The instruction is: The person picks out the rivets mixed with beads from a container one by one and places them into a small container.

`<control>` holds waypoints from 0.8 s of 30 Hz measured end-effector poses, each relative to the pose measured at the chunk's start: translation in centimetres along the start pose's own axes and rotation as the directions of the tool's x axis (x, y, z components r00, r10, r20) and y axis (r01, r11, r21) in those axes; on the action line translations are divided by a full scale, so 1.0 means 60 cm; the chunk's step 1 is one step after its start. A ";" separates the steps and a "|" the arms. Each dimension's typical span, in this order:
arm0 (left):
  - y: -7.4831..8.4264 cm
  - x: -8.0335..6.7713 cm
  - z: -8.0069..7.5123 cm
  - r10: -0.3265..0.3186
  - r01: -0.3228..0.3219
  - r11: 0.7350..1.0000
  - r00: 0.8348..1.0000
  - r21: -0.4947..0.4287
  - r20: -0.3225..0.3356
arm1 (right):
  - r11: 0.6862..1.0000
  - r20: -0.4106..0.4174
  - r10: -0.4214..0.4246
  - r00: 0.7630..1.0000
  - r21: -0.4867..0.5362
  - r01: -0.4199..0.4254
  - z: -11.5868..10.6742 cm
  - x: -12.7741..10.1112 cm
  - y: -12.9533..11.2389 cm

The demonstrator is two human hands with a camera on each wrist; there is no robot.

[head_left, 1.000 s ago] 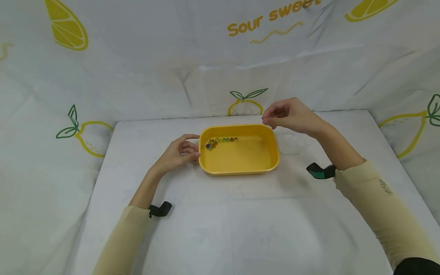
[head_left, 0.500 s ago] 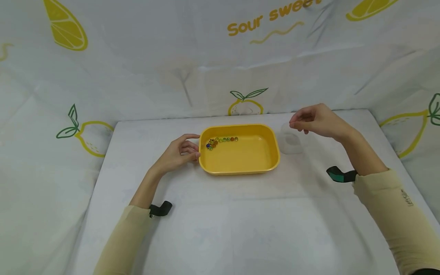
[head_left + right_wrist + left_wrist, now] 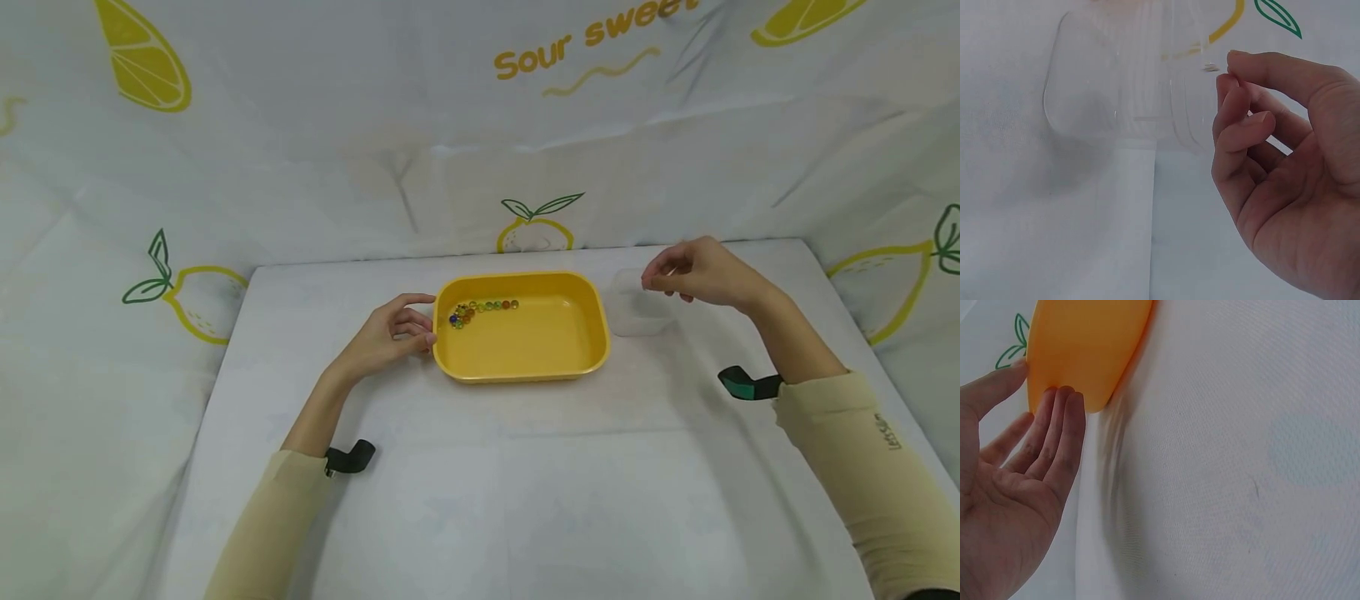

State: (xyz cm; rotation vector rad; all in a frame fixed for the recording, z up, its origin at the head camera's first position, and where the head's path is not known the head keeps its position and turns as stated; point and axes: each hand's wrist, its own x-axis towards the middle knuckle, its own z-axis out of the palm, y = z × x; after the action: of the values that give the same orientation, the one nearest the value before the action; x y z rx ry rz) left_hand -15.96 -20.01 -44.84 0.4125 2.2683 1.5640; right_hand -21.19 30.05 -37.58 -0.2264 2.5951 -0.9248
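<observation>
The right hand (image 3: 701, 271) hovers right of centre in the head view, its thumb and forefinger pinched together over the clear plastic container (image 3: 636, 304); in the right wrist view a tiny pale thing (image 3: 1210, 67) sits just at the fingertips (image 3: 1230, 80), probably a small bead, though it is too small and blurred to say for certain. The container (almost invisible against the white cloth) stands just beside the right end of the yellow tray (image 3: 592, 354), and in the wrist view its ribbed transparent walls fill the upper left of the frame. The left hand (image 3: 390, 333) lies left of centre with relaxed, nearly straight fingers (image 3: 1063, 434) resting against the tray's left outer wall, the thumb near the rim; it grips nothing. Inside the tray, at its upper left corner, a small cluster of coloured beads (image 3: 480, 310) lies in a curved line along the far wall, blue and orange at the left end, green and red toward the right. Tray and container sit on a white table cover (image 3: 495, 483), and behind them, across the top of the frame, hangs a white backdrop (image 3: 315, 125) printed with yellow lemons and green leaves.
</observation>
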 end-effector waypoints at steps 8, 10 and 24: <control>-0.002 -0.001 0.000 0.002 -0.002 1.000 1.000 0.005 0.000 | 1.000 -0.015 -0.011 1.000 -0.009 0.011 0.003 0.000 -0.001; -0.003 -0.001 0.001 0.003 -0.003 1.000 1.000 0.004 0.000 | 1.000 -0.018 -0.015 1.000 -0.012 0.015 0.004 0.000 -0.006; -0.001 0.001 -0.001 0.004 -0.004 1.000 1.000 -0.008 0.009 | 0.997 -0.043 -0.074 0.996 -0.023 0.073 0.007 -0.001 -0.045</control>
State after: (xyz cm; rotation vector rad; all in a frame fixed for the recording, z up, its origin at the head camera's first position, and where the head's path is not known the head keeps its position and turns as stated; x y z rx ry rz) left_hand -16.04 -20.03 -44.89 0.4218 2.2547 1.5699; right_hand -20.89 27.73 -36.14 -0.3123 2.6537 -0.9382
